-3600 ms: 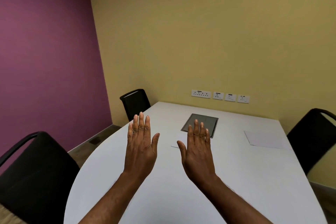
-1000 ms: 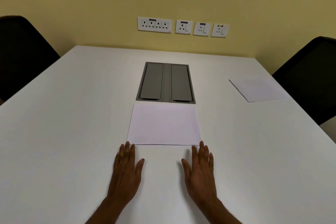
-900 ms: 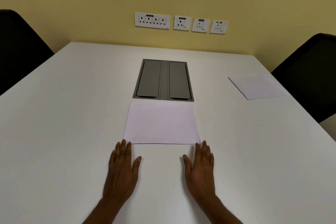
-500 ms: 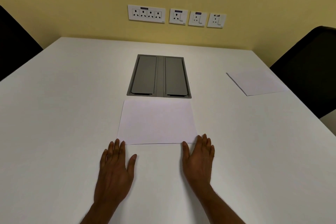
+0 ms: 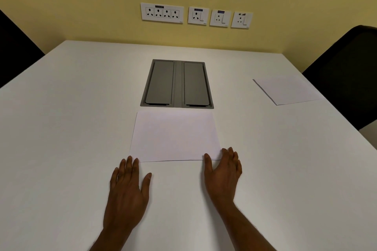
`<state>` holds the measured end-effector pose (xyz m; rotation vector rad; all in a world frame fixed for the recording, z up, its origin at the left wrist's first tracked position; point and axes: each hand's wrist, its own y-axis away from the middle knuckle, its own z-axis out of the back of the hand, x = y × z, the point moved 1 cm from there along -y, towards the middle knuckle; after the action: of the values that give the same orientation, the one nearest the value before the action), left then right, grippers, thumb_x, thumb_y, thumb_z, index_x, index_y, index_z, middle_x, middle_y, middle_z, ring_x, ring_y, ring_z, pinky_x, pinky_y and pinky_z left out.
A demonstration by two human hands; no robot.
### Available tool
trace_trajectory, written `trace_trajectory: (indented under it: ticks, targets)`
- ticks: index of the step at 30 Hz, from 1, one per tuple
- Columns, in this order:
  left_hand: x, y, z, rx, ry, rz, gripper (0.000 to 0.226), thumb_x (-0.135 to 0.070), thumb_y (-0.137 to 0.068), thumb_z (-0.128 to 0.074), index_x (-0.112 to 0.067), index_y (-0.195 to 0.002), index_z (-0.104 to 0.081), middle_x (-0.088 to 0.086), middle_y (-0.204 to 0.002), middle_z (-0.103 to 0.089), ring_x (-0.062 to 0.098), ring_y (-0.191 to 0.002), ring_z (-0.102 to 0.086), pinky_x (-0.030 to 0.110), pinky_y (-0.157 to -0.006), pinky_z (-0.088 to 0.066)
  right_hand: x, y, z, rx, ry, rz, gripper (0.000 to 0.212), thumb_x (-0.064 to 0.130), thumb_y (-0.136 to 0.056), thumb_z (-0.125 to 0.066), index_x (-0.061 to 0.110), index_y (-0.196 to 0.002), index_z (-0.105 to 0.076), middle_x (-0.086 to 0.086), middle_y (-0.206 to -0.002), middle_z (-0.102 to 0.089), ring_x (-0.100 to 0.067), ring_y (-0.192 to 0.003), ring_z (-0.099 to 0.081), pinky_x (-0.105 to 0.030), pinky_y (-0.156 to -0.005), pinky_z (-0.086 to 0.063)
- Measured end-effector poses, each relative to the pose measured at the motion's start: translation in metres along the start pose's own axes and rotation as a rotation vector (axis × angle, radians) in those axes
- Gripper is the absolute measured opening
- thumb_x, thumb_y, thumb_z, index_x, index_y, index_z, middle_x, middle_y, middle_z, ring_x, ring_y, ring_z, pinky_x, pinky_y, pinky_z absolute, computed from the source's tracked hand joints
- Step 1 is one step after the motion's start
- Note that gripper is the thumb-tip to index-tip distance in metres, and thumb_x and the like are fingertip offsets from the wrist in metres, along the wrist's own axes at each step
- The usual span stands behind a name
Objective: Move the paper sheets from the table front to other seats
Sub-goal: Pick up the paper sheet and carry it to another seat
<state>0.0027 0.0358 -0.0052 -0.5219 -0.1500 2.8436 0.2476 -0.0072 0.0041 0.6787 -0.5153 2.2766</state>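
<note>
White paper sheets point(image 5: 175, 135) lie flat on the white table point(image 5: 61, 128) just in front of me. My left hand point(image 5: 127, 191) rests flat on the table, its fingertips at the sheets' near left corner. My right hand point(image 5: 222, 171) has its fingers curled at the near right corner, thumb and fingertips touching the paper edge. Another white sheet point(image 5: 286, 89) lies at the right side of the table, in front of a black chair point(image 5: 344, 75).
A grey hatch point(image 5: 177, 83) with two lids is set into the table beyond the sheets. A second black chair point(image 5: 16, 49) stands at the left edge. White wall sockets point(image 5: 195, 15) line the yellow wall behind the table.
My view turned from the left end of the room down onto the sheets. Both hands came down to the table, and my right hand has slid forward onto the near right corner.
</note>
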Motion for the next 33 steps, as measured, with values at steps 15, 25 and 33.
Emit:
trace_trajectory:
  ticks: [15, 25, 33]
  targets:
    - [0.0029, -0.0007, -0.0052, -0.017, -0.032, -0.006, 0.077, -0.057, -0.097, -0.017, -0.006, -0.152, -0.034, 0.011, -0.161, -0.032, 0.023, -0.152, -0.024, 0.043, -0.124, -0.017, -0.0008, -0.0042, -0.0034, -0.052, -0.089, -0.047, 0.06, 0.045, -0.091, -0.063, 0.008, -0.136, -0.051, -0.014, -0.156, -0.039, -0.027, -0.149, -0.024, -0.041, -0.121, -0.014]
    - [0.0001, -0.0005, -0.0016, -0.02, 0.0, -0.003, 0.08, -0.058, -0.095, -0.013, -0.006, -0.153, -0.031, 0.011, -0.161, -0.03, 0.023, -0.152, -0.022, 0.041, -0.125, -0.014, 0.0017, -0.0069, -0.0038, -0.089, -0.165, -0.065, 0.051, 0.038, -0.087, -0.071, 0.01, -0.127, -0.056, -0.012, -0.151, -0.047, -0.025, -0.148, -0.028, -0.04, -0.12, -0.014]
    - [0.0006, -0.0009, -0.0027, -0.017, 0.0, -0.003, 0.08, -0.058, -0.095, -0.014, -0.006, -0.153, -0.031, 0.011, -0.162, -0.029, 0.022, -0.152, -0.021, 0.042, -0.125, -0.015, 0.0039, -0.005, -0.0045, -0.121, -0.24, -0.034, 0.039, 0.024, -0.087, -0.071, 0.015, -0.124, -0.06, -0.009, -0.149, -0.049, -0.023, -0.142, -0.037, -0.044, -0.119, -0.021]
